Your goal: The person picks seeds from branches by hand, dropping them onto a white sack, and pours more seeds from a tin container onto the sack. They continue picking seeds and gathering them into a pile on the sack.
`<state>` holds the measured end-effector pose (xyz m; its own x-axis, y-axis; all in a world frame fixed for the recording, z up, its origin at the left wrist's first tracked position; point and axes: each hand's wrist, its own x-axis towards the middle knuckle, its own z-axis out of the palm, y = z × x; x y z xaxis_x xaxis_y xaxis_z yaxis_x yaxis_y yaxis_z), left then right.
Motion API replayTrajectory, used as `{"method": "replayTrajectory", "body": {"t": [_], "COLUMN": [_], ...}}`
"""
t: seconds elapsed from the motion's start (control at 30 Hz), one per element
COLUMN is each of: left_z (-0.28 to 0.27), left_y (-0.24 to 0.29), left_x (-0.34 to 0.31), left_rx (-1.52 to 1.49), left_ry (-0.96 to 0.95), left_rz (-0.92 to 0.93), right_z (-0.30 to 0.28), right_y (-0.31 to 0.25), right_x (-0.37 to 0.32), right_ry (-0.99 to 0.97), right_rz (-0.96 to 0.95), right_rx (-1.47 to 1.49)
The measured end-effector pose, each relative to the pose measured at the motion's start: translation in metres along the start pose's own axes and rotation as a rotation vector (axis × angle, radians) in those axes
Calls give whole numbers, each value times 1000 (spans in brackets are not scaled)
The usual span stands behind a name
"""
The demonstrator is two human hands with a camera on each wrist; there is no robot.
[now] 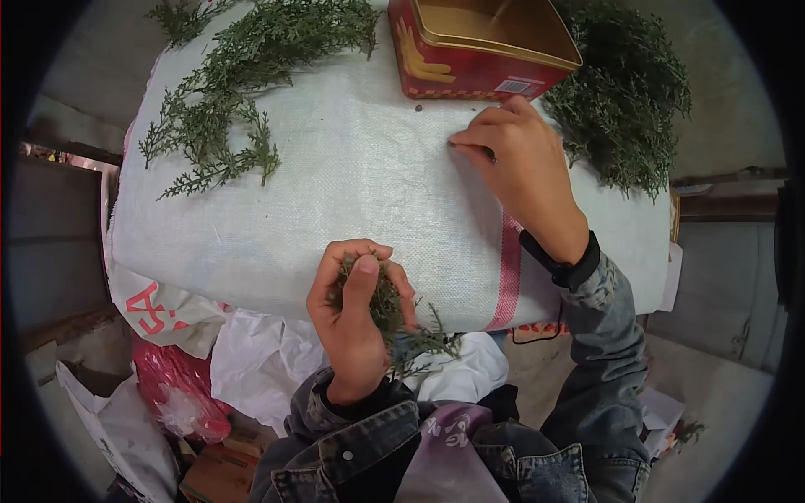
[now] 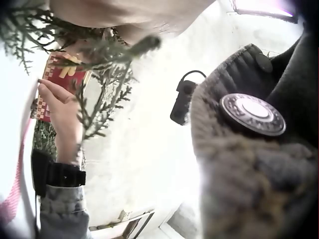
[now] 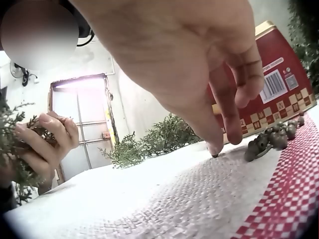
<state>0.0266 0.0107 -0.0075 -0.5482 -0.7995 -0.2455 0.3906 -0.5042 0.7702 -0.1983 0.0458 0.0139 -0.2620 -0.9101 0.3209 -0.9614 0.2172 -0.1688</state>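
My left hand curls round a bunch of green sprigs, low over the near edge of the white woven sack. Leafy tips of that bunch hang out past the palm. Up by the red tin, my right hand pinches a small dark piece between its fingertips, just at the sack's surface. Several small round grey-brown cones lie beside the tin, under or next to that hand; in the head view the hand mostly hides them. Another small piece lies left of them.
An open red tin with a gold interior stands at the far edge. Green branches lie at the far left and in a thick heap on the right. Plastic bags and a cardboard box are below on the left.
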Motion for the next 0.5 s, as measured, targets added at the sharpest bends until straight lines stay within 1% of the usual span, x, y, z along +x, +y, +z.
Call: {"method": "replayTrajectory", "body": {"t": [0.03,0.13,0.17,0.27,0.37,0.4,0.47,0.5], "left_z": [1,4,4,1,-2,-2,-1,1], "left_y": [1,7,8,8,9,10,7,6], "left_x": [1,1,1,-2,-10,-11,-12,-13], "left_rx": [-6,149,144,131,136,139,163,187], "left_ry": [4,58,58,-20,-49,-61,-40,-30], "left_rz": [-6,-31,-23,-9,18,39,71,98], "right_z": [1,6,11,10,-2,-10,-32,-38], "right_y": [1,2,5,5,-1,-8,-30,-41], "right_x": [1,5,6,11,7,5,-13,-24], "right_ry": [1,-4,-3,1,-95,-95,-277,-270], "right_rz": [-11,-53,-58,-64,-39,-44,210,204], "right_rx": [10,41,51,67,221,223,826,944]}}
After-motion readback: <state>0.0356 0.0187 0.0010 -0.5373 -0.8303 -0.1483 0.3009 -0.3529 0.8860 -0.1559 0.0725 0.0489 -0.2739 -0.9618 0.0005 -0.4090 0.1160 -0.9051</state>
